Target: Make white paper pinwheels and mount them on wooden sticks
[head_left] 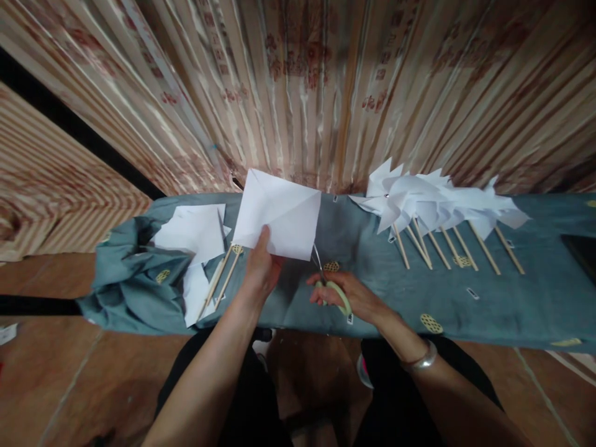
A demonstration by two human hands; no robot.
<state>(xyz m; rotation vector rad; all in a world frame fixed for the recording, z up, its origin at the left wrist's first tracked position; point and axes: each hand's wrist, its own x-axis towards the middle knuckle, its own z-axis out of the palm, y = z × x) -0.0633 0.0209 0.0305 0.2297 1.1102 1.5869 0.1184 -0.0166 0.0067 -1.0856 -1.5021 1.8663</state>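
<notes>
My left hand [264,268] grips a white sheet of paper [284,211] by its lower edge, thumb on top. Faint diagonal creases run across the sheet. In my right hand [342,293] is a pair of scissors [339,297] with pale green handles, fingers through the loops. The blades point up at the sheet's lower right corner; whether they have cut into it I cannot tell. To the left lie white paper pieces [193,233] and a few thin wooden sticks [228,276].
On the right, several white paper pinwheels [428,202] on wooden sticks lie in an overlapping row. A blue-green patterned cloth [395,307] covers the narrow table. Behind it hangs a pleated curtain [298,93]. A dark flat object [582,251] sits at the right edge.
</notes>
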